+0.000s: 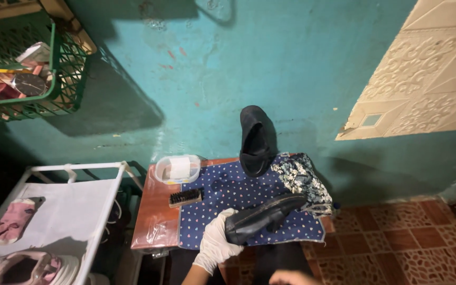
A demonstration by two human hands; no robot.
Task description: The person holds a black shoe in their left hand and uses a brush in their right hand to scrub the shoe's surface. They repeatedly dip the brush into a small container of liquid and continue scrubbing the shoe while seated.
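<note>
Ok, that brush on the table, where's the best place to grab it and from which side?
Probably by the wooden back of the brush, from above. It lies flat, long side across the table, bristles seemingly toward the near edge. The space around it is free, with the tub behind it and the gloved left hand busy holding a shoe.

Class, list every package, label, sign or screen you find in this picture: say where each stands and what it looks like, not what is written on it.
Tub: far left of the small table, by the teal wall; clear rounded plastic box, white inside, yellowish base.
Carton: in the green crate, top left; pale flat box, partly hidden.
Watch: in the same crate; round dark dial.
No signs or screens show.
</note>
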